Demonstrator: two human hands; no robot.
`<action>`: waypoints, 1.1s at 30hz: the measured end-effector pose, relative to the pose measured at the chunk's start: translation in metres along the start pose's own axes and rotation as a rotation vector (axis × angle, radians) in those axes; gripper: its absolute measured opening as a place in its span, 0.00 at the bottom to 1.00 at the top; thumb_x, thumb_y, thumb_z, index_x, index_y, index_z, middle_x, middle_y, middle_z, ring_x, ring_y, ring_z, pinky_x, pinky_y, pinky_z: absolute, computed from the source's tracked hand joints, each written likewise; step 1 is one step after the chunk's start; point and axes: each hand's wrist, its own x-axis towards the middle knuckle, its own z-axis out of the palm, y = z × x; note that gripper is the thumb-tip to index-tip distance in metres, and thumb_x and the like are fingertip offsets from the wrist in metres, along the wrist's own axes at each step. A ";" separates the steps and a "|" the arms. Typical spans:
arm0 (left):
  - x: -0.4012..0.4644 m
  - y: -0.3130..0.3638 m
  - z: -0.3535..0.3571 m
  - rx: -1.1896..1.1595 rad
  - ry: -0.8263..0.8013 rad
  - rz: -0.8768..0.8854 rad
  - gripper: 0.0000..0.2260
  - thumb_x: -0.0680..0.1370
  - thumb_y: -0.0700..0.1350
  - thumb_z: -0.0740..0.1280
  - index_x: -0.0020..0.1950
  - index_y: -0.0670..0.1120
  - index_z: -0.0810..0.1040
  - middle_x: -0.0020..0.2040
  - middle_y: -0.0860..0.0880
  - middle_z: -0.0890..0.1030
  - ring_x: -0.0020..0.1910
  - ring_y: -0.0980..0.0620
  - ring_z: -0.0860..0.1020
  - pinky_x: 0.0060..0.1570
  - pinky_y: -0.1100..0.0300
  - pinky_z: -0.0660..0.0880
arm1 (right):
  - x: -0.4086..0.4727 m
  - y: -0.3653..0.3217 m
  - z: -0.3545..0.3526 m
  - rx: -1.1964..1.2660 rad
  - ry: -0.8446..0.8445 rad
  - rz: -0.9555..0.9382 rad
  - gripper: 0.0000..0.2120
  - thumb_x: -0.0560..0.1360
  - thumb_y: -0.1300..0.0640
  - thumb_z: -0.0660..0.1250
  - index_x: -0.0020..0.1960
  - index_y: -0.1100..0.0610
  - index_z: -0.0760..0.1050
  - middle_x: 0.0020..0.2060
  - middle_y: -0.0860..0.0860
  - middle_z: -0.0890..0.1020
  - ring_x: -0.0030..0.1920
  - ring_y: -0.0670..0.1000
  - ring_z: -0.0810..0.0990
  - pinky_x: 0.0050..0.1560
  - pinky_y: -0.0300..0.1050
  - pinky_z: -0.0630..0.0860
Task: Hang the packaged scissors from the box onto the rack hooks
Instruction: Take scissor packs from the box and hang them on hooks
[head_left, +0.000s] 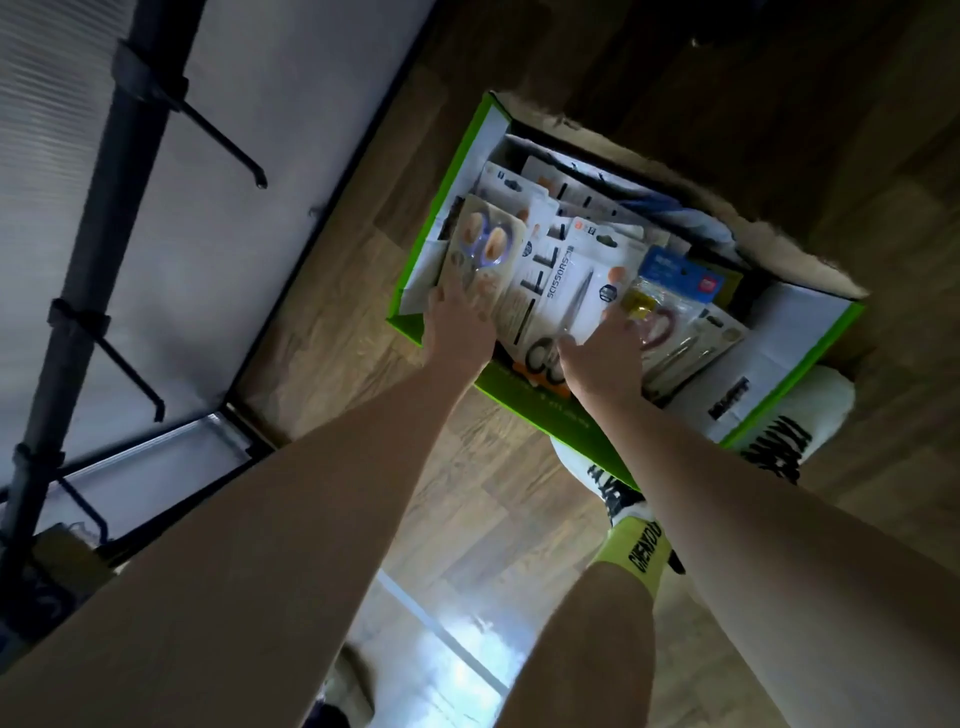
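Light: dim indoors | Glare: pale bluish-white patch on the floor (457, 670) at bottom centre | Shadow: dark upper right corner beyond the box (779, 431) | Focus: soft throughout, package print mostly unreadable | Distortion: wide-angle bend at edges, rack pole (88, 260) leaning.

An open green-edged box (441, 218) sits on the wooden floor, crammed with overlapping white carded scissors packs (571, 270); one pack shows purple-handled scissors (488, 241). Left of it stands the black rack (88, 249), with bare hooks (228, 143) jutting out.
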 end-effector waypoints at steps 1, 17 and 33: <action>0.008 -0.003 0.003 0.005 0.013 0.015 0.27 0.80 0.50 0.63 0.76 0.42 0.60 0.68 0.40 0.70 0.65 0.41 0.71 0.60 0.53 0.68 | 0.004 0.002 0.006 0.010 0.023 0.032 0.31 0.77 0.54 0.68 0.75 0.61 0.59 0.68 0.61 0.69 0.62 0.57 0.75 0.50 0.44 0.69; 0.014 0.020 0.021 -0.281 -0.195 -0.380 0.52 0.63 0.56 0.80 0.76 0.44 0.52 0.73 0.41 0.58 0.69 0.42 0.64 0.62 0.51 0.70 | 0.014 0.028 0.004 -0.058 0.066 0.051 0.19 0.78 0.55 0.63 0.66 0.61 0.65 0.61 0.61 0.76 0.58 0.62 0.77 0.51 0.50 0.73; -0.095 0.033 -0.018 -0.524 -0.096 -0.370 0.14 0.73 0.41 0.69 0.57 0.43 0.73 0.45 0.46 0.78 0.43 0.44 0.77 0.39 0.56 0.72 | -0.063 0.025 -0.089 -0.091 -0.127 -0.018 0.28 0.79 0.56 0.61 0.77 0.59 0.61 0.70 0.59 0.71 0.68 0.59 0.72 0.64 0.49 0.69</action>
